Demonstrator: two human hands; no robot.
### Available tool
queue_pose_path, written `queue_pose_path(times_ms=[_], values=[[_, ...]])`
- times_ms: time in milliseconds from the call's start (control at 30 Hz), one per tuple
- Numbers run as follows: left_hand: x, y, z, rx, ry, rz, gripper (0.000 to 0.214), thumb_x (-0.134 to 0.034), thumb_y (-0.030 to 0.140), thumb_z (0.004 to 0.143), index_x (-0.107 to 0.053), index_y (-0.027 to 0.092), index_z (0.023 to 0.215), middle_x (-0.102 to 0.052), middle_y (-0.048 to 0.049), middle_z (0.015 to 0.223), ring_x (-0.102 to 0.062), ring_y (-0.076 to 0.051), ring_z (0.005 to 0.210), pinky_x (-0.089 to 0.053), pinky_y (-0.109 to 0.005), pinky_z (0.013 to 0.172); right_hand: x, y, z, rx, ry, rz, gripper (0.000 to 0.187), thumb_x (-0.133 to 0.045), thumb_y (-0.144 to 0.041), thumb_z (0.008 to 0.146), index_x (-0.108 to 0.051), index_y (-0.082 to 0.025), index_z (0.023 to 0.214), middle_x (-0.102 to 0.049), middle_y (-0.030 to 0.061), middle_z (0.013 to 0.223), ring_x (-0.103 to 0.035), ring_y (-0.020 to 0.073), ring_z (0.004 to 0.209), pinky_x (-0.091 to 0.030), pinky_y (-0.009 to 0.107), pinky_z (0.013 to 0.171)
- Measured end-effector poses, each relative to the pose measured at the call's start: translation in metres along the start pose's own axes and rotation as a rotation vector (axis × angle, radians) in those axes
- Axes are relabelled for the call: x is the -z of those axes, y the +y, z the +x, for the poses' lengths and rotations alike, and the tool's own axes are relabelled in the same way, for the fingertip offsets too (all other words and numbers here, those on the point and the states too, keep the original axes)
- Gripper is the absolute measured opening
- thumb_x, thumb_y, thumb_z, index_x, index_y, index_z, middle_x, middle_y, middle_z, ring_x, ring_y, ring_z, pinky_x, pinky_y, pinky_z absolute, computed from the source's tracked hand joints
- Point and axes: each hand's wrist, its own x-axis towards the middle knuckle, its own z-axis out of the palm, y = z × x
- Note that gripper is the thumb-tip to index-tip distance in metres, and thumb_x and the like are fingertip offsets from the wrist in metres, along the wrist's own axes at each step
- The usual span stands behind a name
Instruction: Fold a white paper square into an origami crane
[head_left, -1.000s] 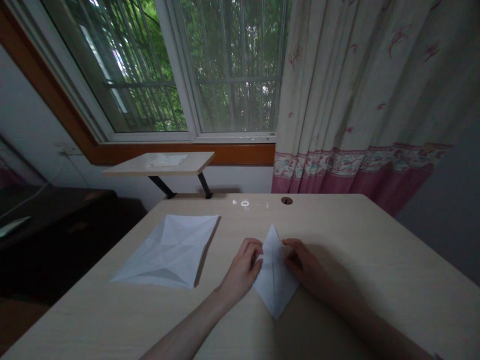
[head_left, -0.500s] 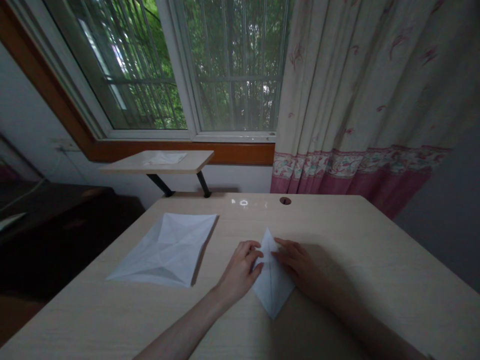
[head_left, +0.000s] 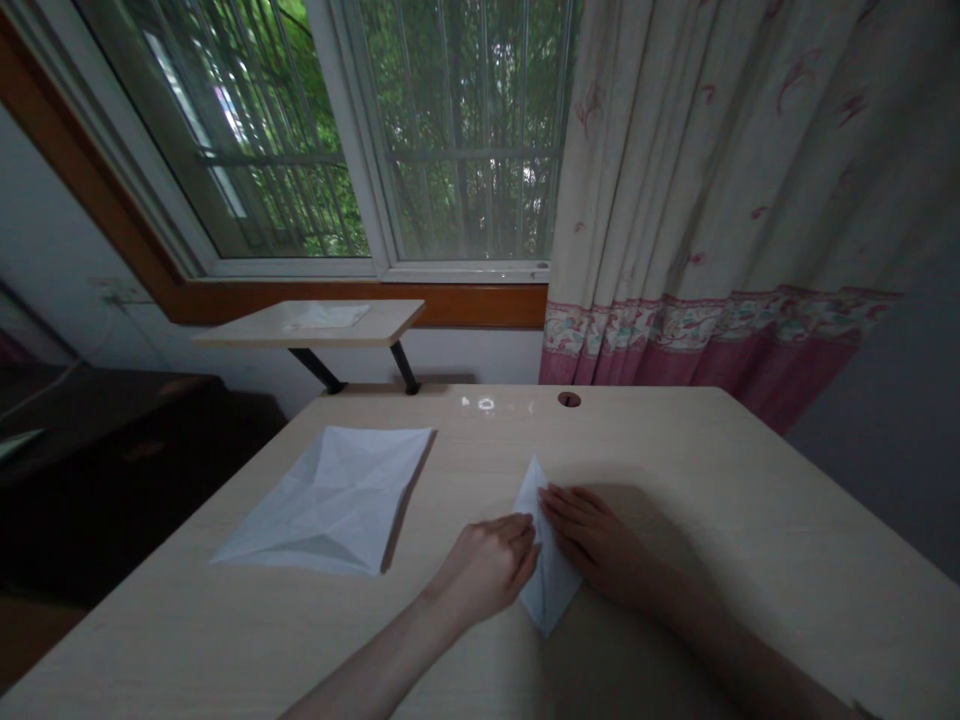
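The folded paper [head_left: 551, 590] is being held by both hands, though no firm clench is shown. The right hand [head_left: 596, 540] is being laid flat against its right side, with the fingers extended rather than closed. The curled left hand [head_left: 486, 570] is being pressed to its left edge, but whether any layer is being pinched there cannot be told, since the contact is partly hidden. The narrow, pointed paper is being kept on the table [head_left: 712, 470], between the hands, its far point aimed toward a small hole [head_left: 568, 399] and its near point left free.

Slippage appears to be the main risk: the paper is being restrained mostly by pressure against a smooth surface, so uneven force could make it swivel about the free near point. If the pressure is eased, the layers could be sprung apart, and any sideways drift of a hand could be pressed into a crooked crease. The edges are also being dimmed by the right hand's shadow, so misalignment could be missed. A larger creased sheet [head_left: 322, 500] is being left nearby, apart from the left forearm [head_left: 375, 660], though it could be disturbed by a wide sweep of that arm.
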Motion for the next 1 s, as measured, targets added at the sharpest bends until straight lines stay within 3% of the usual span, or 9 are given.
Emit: queue_pose_path(times_ms=[167, 267, 400, 533, 700, 867, 1000], values=[[0.000, 0.003, -0.002, -0.006, 0.019, -0.010, 0.026, -0.058, 0.038, 0.094, -0.069, 0.017, 0.103, -0.071, -0.0131, 0.116, -0.070, -0.027, 0.103, -0.059, -0.040, 0.088, -0.003, 0.002, -0.002, 0.007, 0.045, 0.011, 0.047, -0.046, -0.017, 0.095, -0.051, -0.022, 0.142, -0.052, 0.0092, 0.147, -0.050, 0.0217, 0.133, -0.043, 0.046, 0.112], [0.001, 0.006, -0.002, 0.058, -0.030, -0.050, 0.034, -0.069, 0.048, 0.086, -0.069, 0.017, 0.100, -0.072, -0.0119, 0.110, -0.071, -0.028, 0.097, -0.059, -0.040, 0.085, -0.005, 0.003, -0.003, -0.019, 0.086, 0.000, 0.054, -0.047, -0.016, 0.093, -0.044, -0.023, 0.147, -0.051, 0.0097, 0.147, -0.050, 0.0236, 0.134, -0.043, 0.046, 0.112], [0.004, 0.012, -0.002, 0.104, -0.081, -0.079, 0.044, -0.078, 0.049, 0.076, -0.066, 0.018, 0.104, -0.071, -0.0101, 0.109, -0.069, -0.029, 0.099, -0.058, -0.041, 0.086, -0.004, 0.004, -0.001, -0.004, 0.043, -0.010, 0.058, -0.043, -0.015, 0.095, -0.035, -0.018, 0.152, -0.041, 0.0121, 0.154, -0.044, 0.0230, 0.138, -0.041, 0.044, 0.114], [0.005, 0.015, 0.000, 0.093, -0.079, -0.072, 0.051, -0.080, 0.051, 0.071, -0.063, 0.017, 0.104, -0.068, -0.0111, 0.111, -0.065, -0.030, 0.102, -0.057, -0.042, 0.085, -0.003, 0.005, 0.000, 0.000, 0.019, 0.018, 0.054, -0.045, -0.015, 0.094, -0.043, -0.025, 0.148, -0.045, 0.0076, 0.152, -0.050, 0.0235, 0.133, -0.041, 0.044, 0.113], [0.007, 0.016, 0.001, 0.098, -0.096, -0.034, 0.043, -0.078, 0.046, 0.071, -0.060, 0.018, 0.099, -0.066, -0.0102, 0.108, -0.063, -0.029, 0.098, -0.056, -0.040, 0.080, -0.007, 0.008, -0.001, -0.032, 0.078, 0.042, 0.053, -0.048, -0.013, 0.092, -0.051, -0.031, 0.142, -0.054, 0.0025, 0.145, -0.056, 0.0240, 0.126, -0.044, 0.041, 0.111], [0.006, 0.014, 0.001, -0.029, -0.100, -0.041, 0.033, -0.073, 0.034, 0.073, -0.060, 0.019, 0.099, -0.066, -0.0078, 0.104, -0.061, -0.029, 0.100, -0.053, -0.040, 0.085, -0.008, 0.009, -0.002, -0.012, 0.060, -0.013, 0.050, -0.044, -0.011, 0.093, -0.051, -0.025, 0.141, -0.054, 0.0068, 0.145, -0.055, 0.0218, 0.126, -0.046, 0.045, 0.108], [0.007, 0.010, 0.001, -0.113, -0.051, -0.083, 0.030, -0.068, 0.025, 0.074, -0.060, 0.020, 0.102, -0.067, -0.0062, 0.106, -0.059, -0.027, 0.103, -0.046, -0.041, 0.097, -0.008, 0.010, -0.003, -0.017, 0.083, -0.060, 0.050, -0.043, -0.008, 0.091, -0.054, -0.023, 0.137, -0.054, 0.0084, 0.145, -0.056, 0.0230, 0.124, -0.046, 0.048, 0.107]])
